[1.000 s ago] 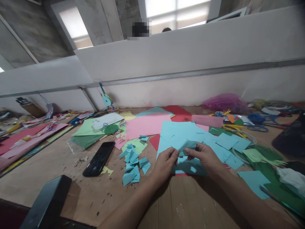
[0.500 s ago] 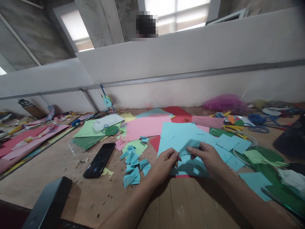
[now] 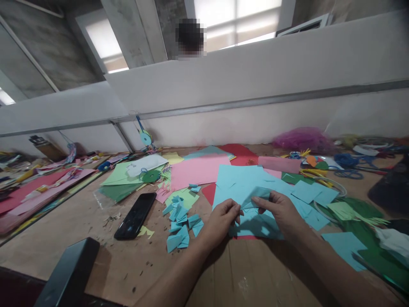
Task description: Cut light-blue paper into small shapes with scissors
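Between my two hands is a small piece of blue paper (image 3: 257, 196), seemingly folded, held just above larger blue sheets (image 3: 238, 175). My left hand (image 3: 225, 215) pinches its left corner between thumb and fingers. On its right side, my right hand (image 3: 278, 207) grips it with the thumb in front and the fingers behind. Left of my left hand lies a loose pile of small folded blue papers (image 3: 179, 217). Flat blue paper squares (image 3: 305, 191) are scattered to the right of my right hand.
A black phone (image 3: 136, 216) lies left of the folded papers. A dark box-like object (image 3: 68, 270) stands at the near left. Pink paper (image 3: 201, 169) and a purple plastic bag (image 3: 302, 140) lie toward the white partition (image 3: 230, 121). Behind it a person's head (image 3: 191, 37) shows.
The whole view has shifted slightly. My hands keep nearly the same hold on the blue paper, and nothing has been taken up or let go.
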### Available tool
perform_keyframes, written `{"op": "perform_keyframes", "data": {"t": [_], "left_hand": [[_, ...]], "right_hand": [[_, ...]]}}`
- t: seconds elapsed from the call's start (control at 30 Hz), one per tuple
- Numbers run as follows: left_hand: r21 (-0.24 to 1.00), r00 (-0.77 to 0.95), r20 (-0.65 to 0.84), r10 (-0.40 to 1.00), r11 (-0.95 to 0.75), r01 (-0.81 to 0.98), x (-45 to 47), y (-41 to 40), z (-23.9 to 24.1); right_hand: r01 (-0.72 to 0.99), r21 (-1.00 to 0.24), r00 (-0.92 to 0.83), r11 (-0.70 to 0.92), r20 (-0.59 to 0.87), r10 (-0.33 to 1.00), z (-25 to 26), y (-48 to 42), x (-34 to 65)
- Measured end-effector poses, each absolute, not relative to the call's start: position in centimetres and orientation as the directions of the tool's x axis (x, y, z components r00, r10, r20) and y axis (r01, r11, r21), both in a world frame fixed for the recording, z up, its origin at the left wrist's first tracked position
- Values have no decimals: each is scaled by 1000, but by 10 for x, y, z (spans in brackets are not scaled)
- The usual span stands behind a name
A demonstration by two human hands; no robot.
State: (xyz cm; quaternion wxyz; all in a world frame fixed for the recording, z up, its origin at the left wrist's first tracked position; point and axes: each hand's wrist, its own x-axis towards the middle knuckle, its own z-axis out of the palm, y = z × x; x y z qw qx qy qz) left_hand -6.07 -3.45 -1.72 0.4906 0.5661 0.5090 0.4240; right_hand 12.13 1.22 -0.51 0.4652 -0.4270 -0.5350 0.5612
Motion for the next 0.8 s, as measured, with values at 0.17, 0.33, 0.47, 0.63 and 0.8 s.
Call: {"op": "perform_keyframes", "data": {"t": [0.17,0.33,0.47,0.63,0.8], "left_hand": [[979,121,12,993,-36,199,-61,-34,-14],[970,128,52,990,-81,231,-60,-35,-13],[957,94,59,994,-83,278,-60,-34,-16],[972,115,39,993,-64,225,-57,-34,-15],[973,75,31,997,-47,225,-54,-35,-13]], "right_hand": [[-32,-999,-197,20,26,980,-3,11,122],[-25,-999,-222,38,43,974,-2,10,120],[-22,-999,-230,45,49,972,-2,10,119],[12,-998,-247,60,55,967,-6,10,119],[-31,-999,-268,-6,2,963,-7,4,112]]}}
